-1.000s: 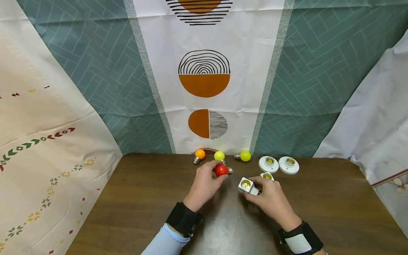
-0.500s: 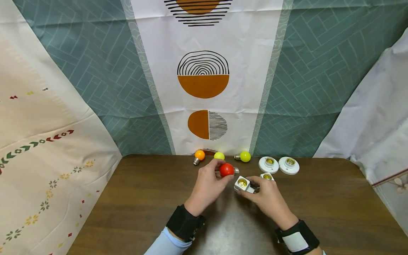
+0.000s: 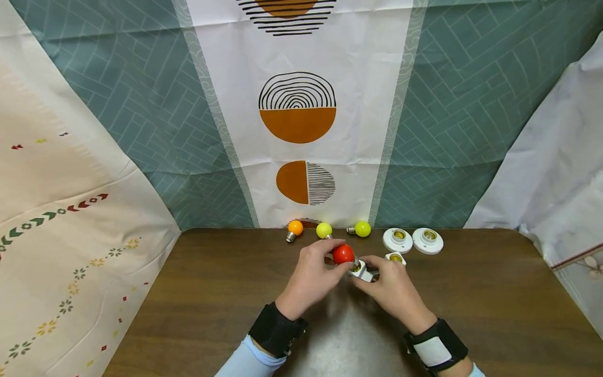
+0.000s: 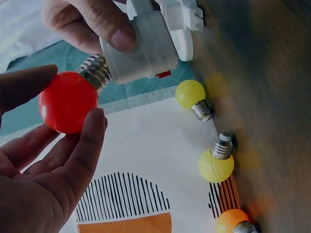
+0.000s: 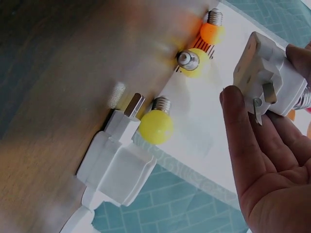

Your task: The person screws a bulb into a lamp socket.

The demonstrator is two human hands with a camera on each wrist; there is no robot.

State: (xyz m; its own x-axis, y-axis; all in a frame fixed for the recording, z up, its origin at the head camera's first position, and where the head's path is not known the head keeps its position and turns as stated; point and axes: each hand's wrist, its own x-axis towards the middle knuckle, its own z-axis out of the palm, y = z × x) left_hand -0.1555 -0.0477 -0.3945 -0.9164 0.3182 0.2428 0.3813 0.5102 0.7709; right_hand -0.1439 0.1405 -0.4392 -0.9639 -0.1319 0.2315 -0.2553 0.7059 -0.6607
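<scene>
My left hand [image 3: 313, 277] pinches a red light bulb [image 3: 343, 254] by its globe, thumb on one side and fingers on the other. In my right hand [image 3: 393, 290] is a white plug-in lamp socket [image 5: 274, 73], gripped between thumb and fingers, its metal prongs showing in the right wrist view. The bulb's metal screw base [image 4: 95, 71] meets the mouth of the socket, with most of its thread still visible. How far it sits inside cannot be told. A second white plug-in socket [image 3: 395, 258] lies on the table just beyond my right hand.
Two round white lamp holders [image 3: 398, 241] stand at the back right of the brown table [image 3: 202, 293]. Along the back edge lie an orange bulb [image 3: 295, 228], a yellow bulb [image 3: 324, 230] and a yellow-green bulb [image 3: 362, 229]. A patterned cloth [image 3: 301, 125] hangs behind.
My left hand has carried the red bulb to the right, and my right hand has brought the socket slightly left. Bulb base and socket, apart before, now meet.
</scene>
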